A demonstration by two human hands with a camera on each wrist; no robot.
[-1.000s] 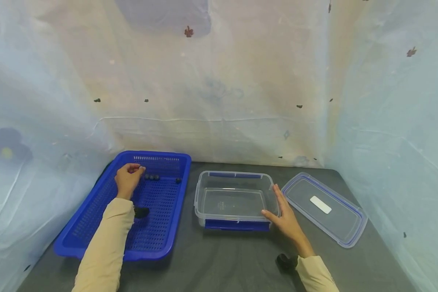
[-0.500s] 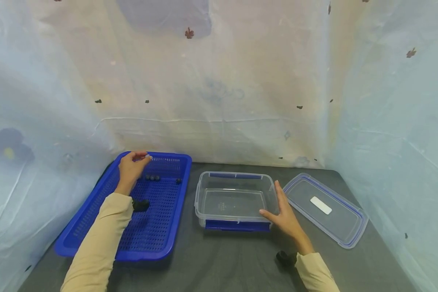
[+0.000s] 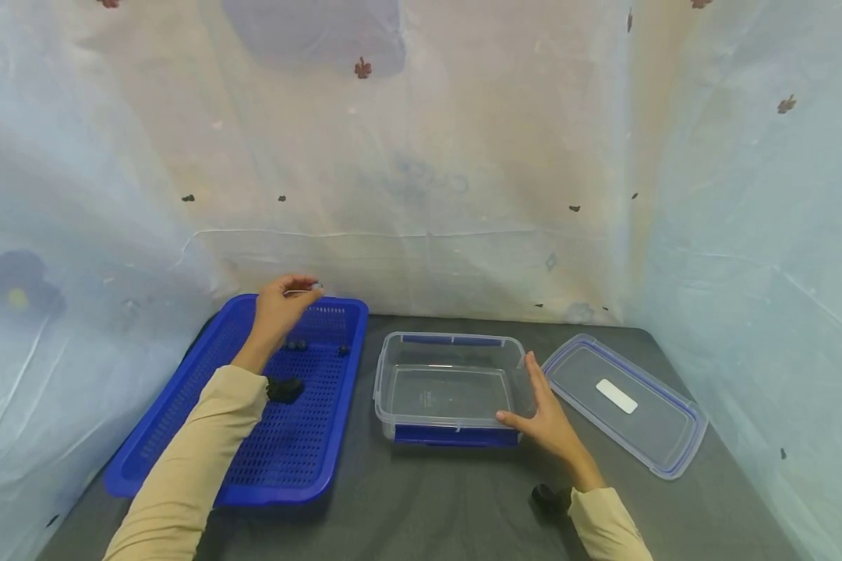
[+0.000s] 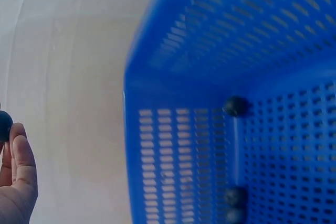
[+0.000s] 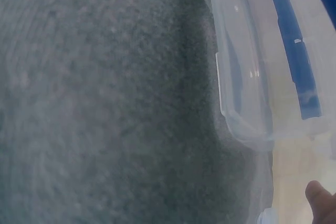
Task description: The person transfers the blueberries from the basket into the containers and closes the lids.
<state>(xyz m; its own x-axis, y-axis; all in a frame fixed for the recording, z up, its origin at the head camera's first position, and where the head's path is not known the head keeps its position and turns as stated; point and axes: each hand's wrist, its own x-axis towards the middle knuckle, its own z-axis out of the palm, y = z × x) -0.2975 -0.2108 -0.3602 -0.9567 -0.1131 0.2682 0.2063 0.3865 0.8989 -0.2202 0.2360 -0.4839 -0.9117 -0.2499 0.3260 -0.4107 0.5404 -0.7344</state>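
My left hand (image 3: 277, 318) pinches a small dark blue, blueberry-like ball (image 4: 4, 126) between thumb and fingers, above the far rim of a blue plastic basket (image 3: 337, 436). Several similar balls (image 3: 343, 351) lie on the basket floor near its far end; in the left wrist view one dark ball (image 4: 235, 106) sits in a corner. A clear rectangular container (image 3: 456, 333) with blue side clips stands in the middle without its lid. At its right end my right hand (image 3: 560, 432) rests with fingers extended along the side and thumb at the front rim. The right wrist view shows just a thumb (image 5: 321, 199).
The clear lid (image 3: 645, 428), with a blue seal and a white label (image 3: 616, 396), lies flat right of the container. Dark grey cloth (image 3: 393, 499) covers the table. Patterned plastic sheeting (image 3: 421, 156) hangs behind and at both sides.
My left hand has risen from inside the basket and moved right and away, over the far rim, with the ball in its fingers. My right hand and the container stay nearly still.
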